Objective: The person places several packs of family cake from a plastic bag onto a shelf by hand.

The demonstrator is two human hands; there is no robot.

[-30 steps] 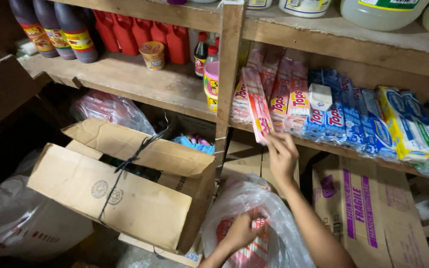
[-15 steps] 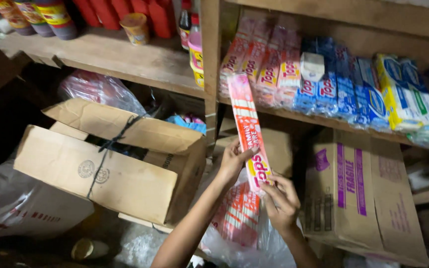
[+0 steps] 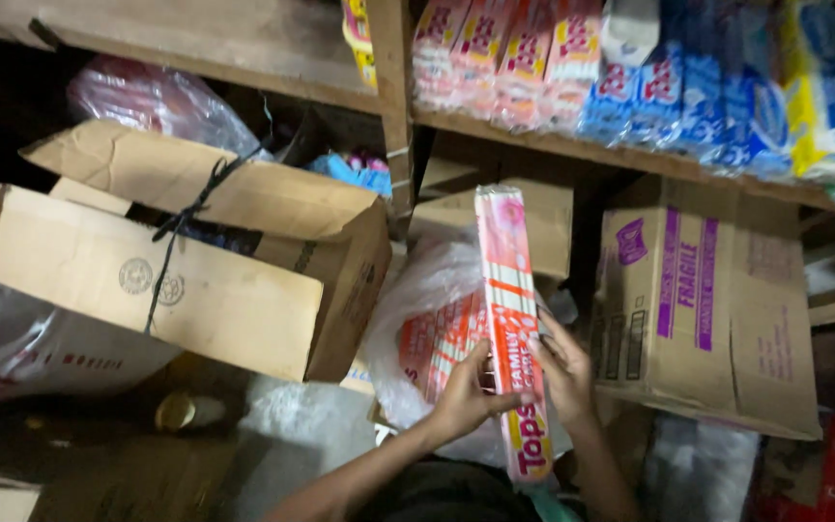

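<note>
Pink-and-white long packet [image 3: 511, 319], a narrow flat pack with red and yellow print at its lower end, is being held nearly upright in the lower middle of the frame, its top reaching up in front of a small cardboard box [image 3: 553, 217] under the shelf. It is being grasped from both sides. The left hand [image 3: 464, 394] is coming up from the bottom of the frame on a bare forearm, bent at the wrist, with the thumb laid across the packet's front face and the fingers curled around its left edge. The right hand [image 3: 564, 372] is being pressed against the packet's right edge, fingers spread upward along it and the palm turned toward the packet; both hands are closed on it.

Just behind the packet, a clear plastic bag [image 3: 427, 319] holding more red-and-white packs is being kept open beside the left hand. At the left of the frame, a large open cardboard box [image 3: 195, 280] tied with a dark cord is lying tilted. At the right, a brown carton with purple print [image 3: 703, 309] is standing under the wooden shelf [image 3: 244, 43]. Along the upper right, rows of pink packs [image 3: 504, 58] and blue packs [image 3: 698, 97] are being stored on the shelf.
</note>
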